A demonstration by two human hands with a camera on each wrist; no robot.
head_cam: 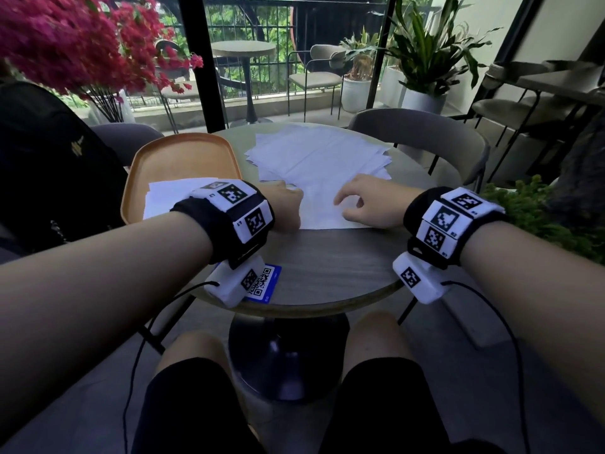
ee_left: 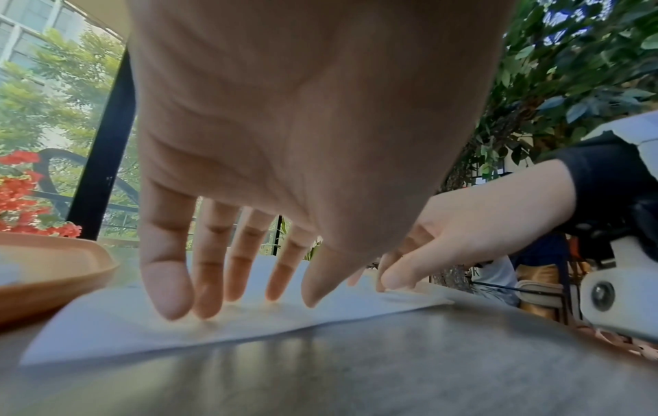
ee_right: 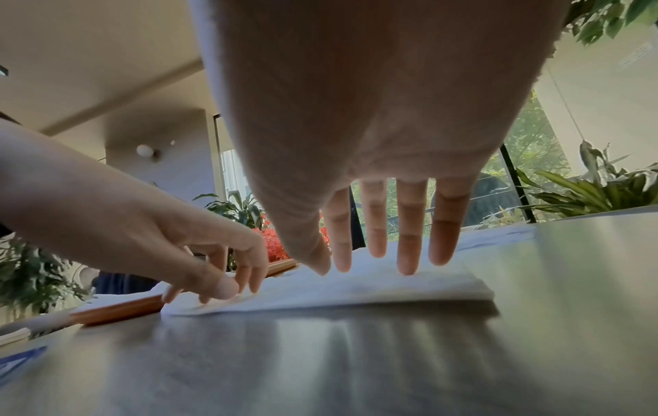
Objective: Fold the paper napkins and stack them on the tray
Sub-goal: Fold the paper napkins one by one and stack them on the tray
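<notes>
A folded white napkin [head_cam: 319, 211] [ee_left: 142, 326] [ee_right: 391, 290] lies flat on the round grey table, just right of the orange tray [head_cam: 183, 149] [ee_left: 53, 270]. My left hand [head_cam: 286, 204] [ee_left: 242, 281] presses its straight fingertips on the napkin's left part. My right hand [head_cam: 357, 204] [ee_right: 374, 239] rests its fingertips on the right part. Neither hand grips the paper. A small stack of folded napkins [head_cam: 170, 194] lies on the tray's near end, partly hidden by my left wrist. A loose pile of unfolded napkins [head_cam: 320, 155] is spread at the back of the table.
A blue QR card [head_cam: 265, 283] lies at the table's near edge under my left wrist. A black backpack [head_cam: 49, 158] sits on the chair to the left. A grey chair [head_cam: 425, 132] stands beyond the table, and a green plant [head_cam: 540, 217] is close on the right.
</notes>
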